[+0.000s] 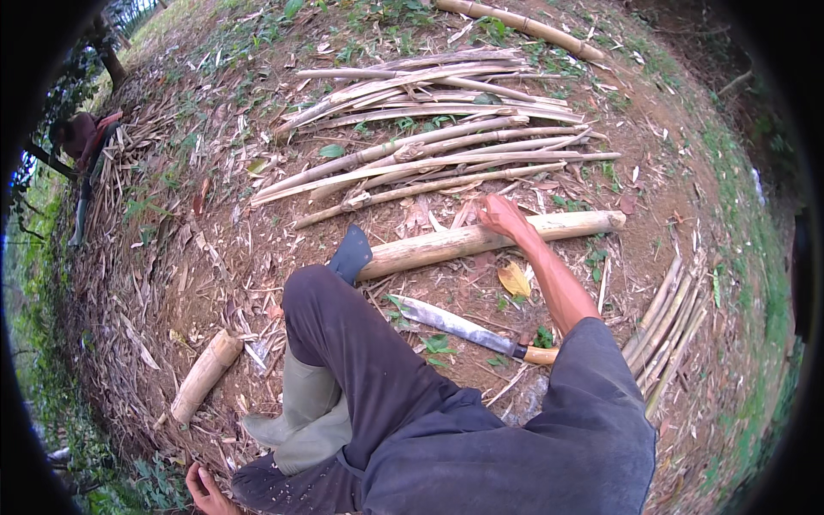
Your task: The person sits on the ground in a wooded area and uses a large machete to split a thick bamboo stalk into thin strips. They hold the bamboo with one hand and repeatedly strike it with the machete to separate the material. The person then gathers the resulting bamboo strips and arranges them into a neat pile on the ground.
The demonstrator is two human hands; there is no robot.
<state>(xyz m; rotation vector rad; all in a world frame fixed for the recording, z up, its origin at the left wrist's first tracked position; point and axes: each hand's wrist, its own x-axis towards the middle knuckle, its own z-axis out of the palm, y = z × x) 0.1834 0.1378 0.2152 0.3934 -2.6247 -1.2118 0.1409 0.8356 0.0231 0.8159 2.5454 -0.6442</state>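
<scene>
My right hand (505,216) reaches forward and grips a thick pale bamboo pole (446,243) that lies across the dirt in front of me. A dark boot sole (350,254) at the end of my outstretched trouser leg presses against the pole's left end. A machete (463,330) with a wooden handle lies on the ground between my leg and my right arm, with no hand on it. My left hand (206,491) is low at the bottom edge, fingers apart, holding nothing, beside a pale green rubber boot (300,416).
Several split bamboo strips (429,129) lie in a pile beyond the pole. More strips (669,330) lie at the right. A short bamboo piece (204,376) rests at the left, a long pole (524,26) at the top. Another person (84,137) crouches far left.
</scene>
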